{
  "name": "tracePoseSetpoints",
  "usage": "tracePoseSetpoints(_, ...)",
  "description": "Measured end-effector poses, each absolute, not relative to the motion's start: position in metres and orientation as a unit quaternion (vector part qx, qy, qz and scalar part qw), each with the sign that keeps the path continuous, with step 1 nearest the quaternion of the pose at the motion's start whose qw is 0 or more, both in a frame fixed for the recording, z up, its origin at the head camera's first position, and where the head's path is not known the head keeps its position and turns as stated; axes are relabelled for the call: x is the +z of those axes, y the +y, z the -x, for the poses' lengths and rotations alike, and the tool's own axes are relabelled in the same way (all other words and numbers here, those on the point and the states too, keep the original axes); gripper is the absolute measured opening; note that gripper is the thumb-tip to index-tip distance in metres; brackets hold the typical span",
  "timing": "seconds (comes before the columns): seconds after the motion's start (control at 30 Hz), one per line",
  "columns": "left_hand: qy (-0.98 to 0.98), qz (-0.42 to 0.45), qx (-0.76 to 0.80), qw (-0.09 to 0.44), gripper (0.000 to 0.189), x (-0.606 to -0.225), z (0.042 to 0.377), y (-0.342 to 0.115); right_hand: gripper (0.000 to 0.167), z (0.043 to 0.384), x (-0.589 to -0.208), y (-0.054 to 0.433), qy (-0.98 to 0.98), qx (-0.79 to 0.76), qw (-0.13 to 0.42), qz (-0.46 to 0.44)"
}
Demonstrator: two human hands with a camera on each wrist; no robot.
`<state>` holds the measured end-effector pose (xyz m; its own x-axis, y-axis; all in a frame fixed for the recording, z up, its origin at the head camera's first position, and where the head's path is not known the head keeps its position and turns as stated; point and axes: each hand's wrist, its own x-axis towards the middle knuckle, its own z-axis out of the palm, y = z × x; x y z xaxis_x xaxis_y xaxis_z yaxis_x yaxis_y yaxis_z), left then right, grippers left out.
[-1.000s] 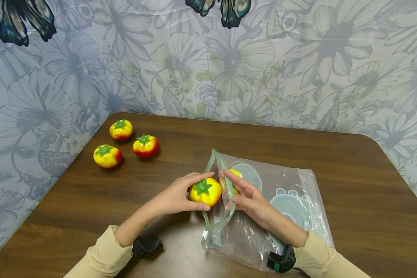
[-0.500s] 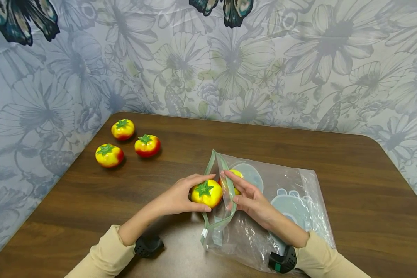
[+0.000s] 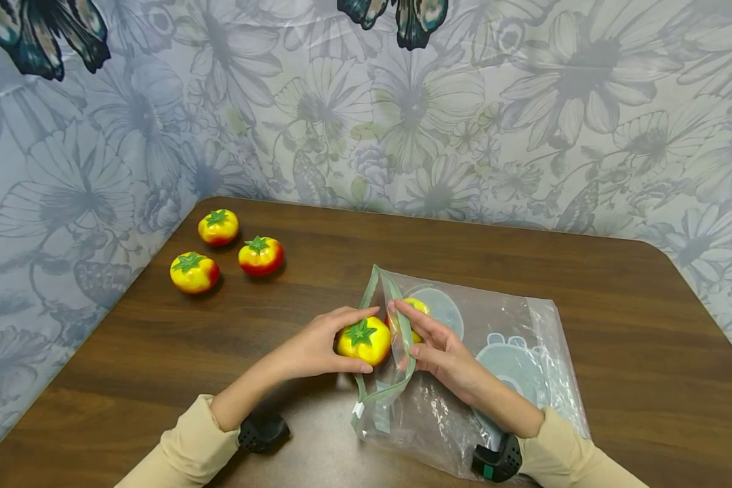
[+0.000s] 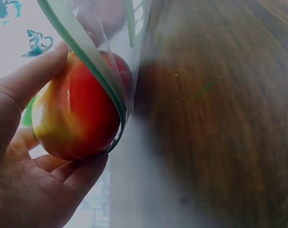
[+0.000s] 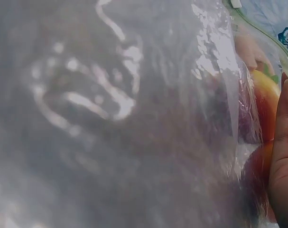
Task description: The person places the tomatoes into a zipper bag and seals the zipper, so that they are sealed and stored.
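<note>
My left hand (image 3: 317,342) grips a yellow-and-red toy tomato (image 3: 364,342) with a green leafy top, thumb on the near side and fingers on the far side. This tomato sits in the mouth of a clear plastic zip bag (image 3: 439,427), partly past its green rim in the left wrist view. My right hand (image 3: 442,352) holds the bag's green rim (image 3: 406,369) between fingers and thumb, keeping the mouth spread. Inside the bag, partly behind my right fingers, lies another tomato (image 3: 417,306). The right wrist view shows both tomatoes through the plastic, beside my right fingers (image 5: 287,114).
Three more toy tomatoes stand at the table's back left: a rear one (image 3: 218,228), a front one (image 3: 194,272) and a right one (image 3: 261,256). The bag lies flat on the brown wooden table (image 3: 640,352). A white zip slider (image 3: 358,409) sits at its near corner.
</note>
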<state>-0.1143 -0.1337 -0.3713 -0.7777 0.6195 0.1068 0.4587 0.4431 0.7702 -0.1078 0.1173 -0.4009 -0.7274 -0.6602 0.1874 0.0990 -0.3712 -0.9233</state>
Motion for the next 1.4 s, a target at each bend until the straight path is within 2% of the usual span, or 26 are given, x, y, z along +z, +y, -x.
tracePoseSetpoints(0.8, 0.863, -0.307, 0.394, 0.081, 0.077, -0.380, 0.114, -0.112, 0.061, 0.106, -0.399, 0.116, 0.506, -0.779, 0.242, 0.281)
tracePoseSetpoints(1.23, 0.853, -0.310, 0.411, 0.087, 0.084, -0.376, 0.112, -0.117, 0.062, 0.106, -0.399, 0.117, 0.509, -0.778, 0.242, 0.276)
tracePoseSetpoints(1.4, 0.834, -0.316, 0.443, 0.093, 0.076, -0.373, 0.113, -0.129, 0.062, 0.107, -0.399, 0.118, 0.506, -0.781, 0.244, 0.274)
